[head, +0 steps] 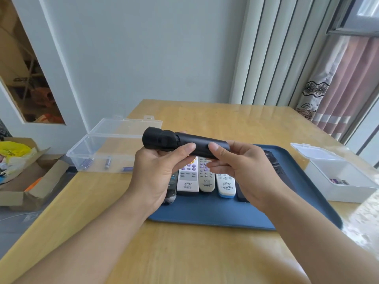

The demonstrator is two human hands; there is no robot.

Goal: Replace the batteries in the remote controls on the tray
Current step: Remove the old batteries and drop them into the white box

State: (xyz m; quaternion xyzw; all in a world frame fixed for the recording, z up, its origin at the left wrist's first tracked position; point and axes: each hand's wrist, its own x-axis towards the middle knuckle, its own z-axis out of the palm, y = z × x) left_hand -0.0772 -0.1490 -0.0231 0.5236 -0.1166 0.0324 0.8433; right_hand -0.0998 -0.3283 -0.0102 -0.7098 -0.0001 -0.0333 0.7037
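Pale grey walls and a ribbed white panel stood behind a light wooden table [184,253], and a pink curtain [336,95] hung at the right near a window. On the table lay a dark blue plastic tray [215,214] with several remote controls in a row: a white remote with purple and yellow buttons [187,179], a grey remote with purple buttons [206,179], and a white remote with a blue lower end [225,184]. More dark remotes lay at both ends of the row, mostly hidden by the hands.

Above the tray both hands held a long black remote control [184,143], lying almost level. The left hand [158,173] gripped its thicker left part, with the thumb pressed on the near side. The right hand [244,169] pinched the right end, the thumb on top and the fingers curled below.

To the left of the tray stood a clear plastic box with an open lid [98,152], and a few purple batteries [107,162] lay inside it. At the right was a white plastic box with a clear open lid [338,181], with some small items inside that I could not identify. A brown cardboard box [30,181] stood beside the table at the left, lower down.
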